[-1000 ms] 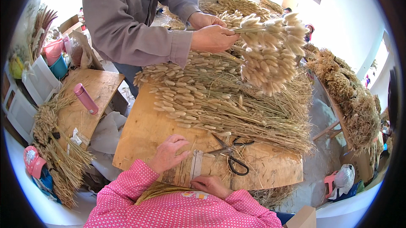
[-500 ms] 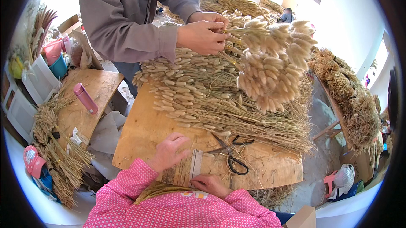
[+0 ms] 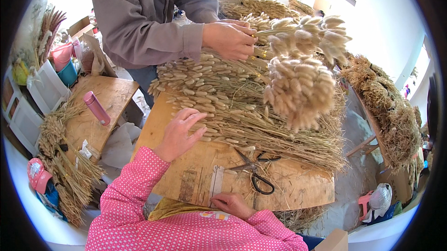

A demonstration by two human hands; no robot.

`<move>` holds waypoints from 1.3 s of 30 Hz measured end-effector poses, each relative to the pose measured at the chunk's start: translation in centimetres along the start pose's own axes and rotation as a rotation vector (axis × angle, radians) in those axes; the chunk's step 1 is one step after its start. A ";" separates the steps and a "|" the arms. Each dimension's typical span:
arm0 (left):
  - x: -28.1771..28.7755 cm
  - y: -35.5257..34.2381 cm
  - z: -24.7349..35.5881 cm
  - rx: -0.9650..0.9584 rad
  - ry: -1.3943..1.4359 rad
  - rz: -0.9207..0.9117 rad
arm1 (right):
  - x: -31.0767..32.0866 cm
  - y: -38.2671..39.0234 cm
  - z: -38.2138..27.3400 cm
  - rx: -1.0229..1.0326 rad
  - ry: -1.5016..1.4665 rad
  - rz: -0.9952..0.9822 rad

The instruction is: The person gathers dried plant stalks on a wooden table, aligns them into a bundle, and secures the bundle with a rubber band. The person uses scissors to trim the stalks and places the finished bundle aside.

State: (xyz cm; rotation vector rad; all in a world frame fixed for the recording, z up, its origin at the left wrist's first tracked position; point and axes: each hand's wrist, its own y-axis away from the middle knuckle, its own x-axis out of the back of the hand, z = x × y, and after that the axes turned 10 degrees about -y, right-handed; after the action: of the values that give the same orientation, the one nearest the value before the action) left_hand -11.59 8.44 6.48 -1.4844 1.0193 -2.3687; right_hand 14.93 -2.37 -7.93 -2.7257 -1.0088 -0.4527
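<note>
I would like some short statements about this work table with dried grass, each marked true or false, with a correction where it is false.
1. The left hand lies spread on the stems of the flat pile of dried grass. True.
2. The black-handled metal scissors are held in the right hand. False: they lie on the wooden board, apart from that hand, which rests at the board's near edge.
3. The other person's hand grips a bunch of fluffy beige seed heads. True.
4. The pink cylindrical bottle stands upright on the main board. False: it lies on the smaller wooden side table at the left.
</note>
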 end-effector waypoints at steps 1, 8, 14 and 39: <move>0.0 0.0 0.1 -0.019 -0.019 -0.003 | 0.0 0.0 0.0 -0.003 0.000 -0.001; -0.1 -0.5 1.0 -0.022 -0.019 -0.025 | 0.0 0.0 0.0 0.010 0.000 0.020; 0.8 -4.1 0.9 0.088 0.163 -0.046 | 0.1 0.0 -0.5 0.023 0.037 0.033; -4.4 5.7 1.7 0.134 0.232 -0.249 | 0.1 0.0 0.0 0.000 -0.056 0.031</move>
State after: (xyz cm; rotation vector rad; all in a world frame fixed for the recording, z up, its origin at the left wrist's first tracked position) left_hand -9.18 5.45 0.11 -1.3845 0.7355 -2.7754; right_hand 15.00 -2.35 -7.91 -2.7639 -0.9785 -0.3731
